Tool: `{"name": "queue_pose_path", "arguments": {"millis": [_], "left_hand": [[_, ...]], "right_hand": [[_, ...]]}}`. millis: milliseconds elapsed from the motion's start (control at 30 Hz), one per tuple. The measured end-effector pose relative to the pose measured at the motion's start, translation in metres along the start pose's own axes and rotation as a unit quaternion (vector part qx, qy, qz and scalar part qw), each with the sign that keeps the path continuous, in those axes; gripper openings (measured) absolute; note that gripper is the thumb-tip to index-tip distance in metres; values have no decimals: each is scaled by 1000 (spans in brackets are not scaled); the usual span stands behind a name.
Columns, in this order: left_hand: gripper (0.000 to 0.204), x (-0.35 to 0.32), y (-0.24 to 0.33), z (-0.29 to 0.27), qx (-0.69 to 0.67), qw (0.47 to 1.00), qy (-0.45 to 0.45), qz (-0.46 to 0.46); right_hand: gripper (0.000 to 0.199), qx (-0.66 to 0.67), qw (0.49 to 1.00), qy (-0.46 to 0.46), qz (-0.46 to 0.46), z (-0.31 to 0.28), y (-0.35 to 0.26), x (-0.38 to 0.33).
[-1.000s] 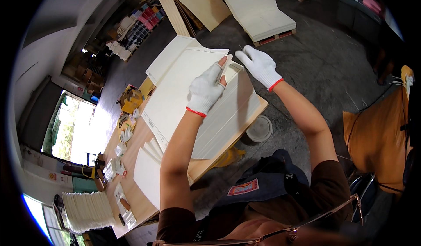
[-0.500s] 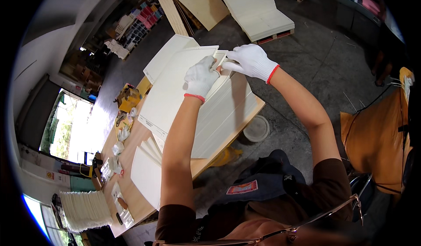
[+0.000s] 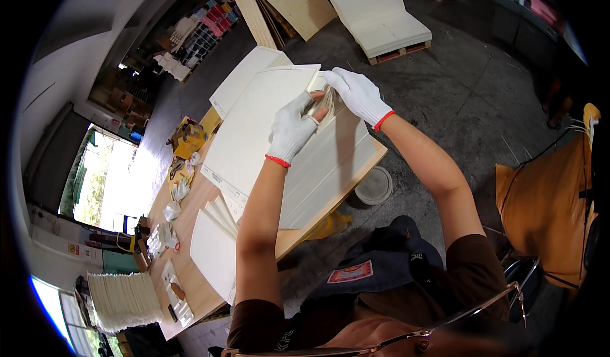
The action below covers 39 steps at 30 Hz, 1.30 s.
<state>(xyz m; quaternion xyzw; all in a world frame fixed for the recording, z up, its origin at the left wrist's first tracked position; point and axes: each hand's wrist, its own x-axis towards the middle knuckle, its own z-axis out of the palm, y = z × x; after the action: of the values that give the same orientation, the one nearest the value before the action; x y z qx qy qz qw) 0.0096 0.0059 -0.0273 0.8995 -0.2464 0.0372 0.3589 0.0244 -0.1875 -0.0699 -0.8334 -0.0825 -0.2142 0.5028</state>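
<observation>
**Gloved hands pinch a thin strip over stacked pale boards**

Both hands wear white knit gloves with red cuffs. The left hand point(image 3: 293, 130) and the right hand point(image 3: 358, 94) meet above the far end of a wooden worktop point(image 3: 190, 255), their fingers closed together on a small, thin tan strip point(image 3: 325, 101) that looks like wood or card; its exact shape is hard to tell.

Beneath the hands lies a large, flat cream sheet point(image 3: 254, 131), smooth and matte, resting on a stack of pale boards point(image 3: 330, 172) with long straight seams, which overhangs the worktop's right edge. More cream sheets point(image 3: 213, 249) fan out near the worktop's middle.

Along the left edge sit crumpled white scraps point(image 3: 173, 211) and a yellow box point(image 3: 189, 142). On the rough grey concrete floor, just beside the right edge, rests a round white lid point(image 3: 373, 186).
</observation>
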Motion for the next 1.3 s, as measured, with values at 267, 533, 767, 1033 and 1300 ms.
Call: {"name": "queue_pose_path", "arguments": {"millis": [267,533,767,1033,1300], "left_hand": [[35,1,-3,0,5,1000,0,9],[30,0,8,-1,28,999,13,12],[34,-3,18,-2,97,994,-8,-39],[32,-3,12,-1,74,997,12,-13],[30,-1,14,0,84,996,19,-6]], "right_hand": [[52,-9,999,22,-47,2,5,-5],[48,-37,999,-7,3,-1,-1,-8],[46,-19,1000,5,-10,1,5,-8],[47,-24,1000,6,4,1,2,-8],[47,-11,1000,6,-1,2,6,-8]]}}
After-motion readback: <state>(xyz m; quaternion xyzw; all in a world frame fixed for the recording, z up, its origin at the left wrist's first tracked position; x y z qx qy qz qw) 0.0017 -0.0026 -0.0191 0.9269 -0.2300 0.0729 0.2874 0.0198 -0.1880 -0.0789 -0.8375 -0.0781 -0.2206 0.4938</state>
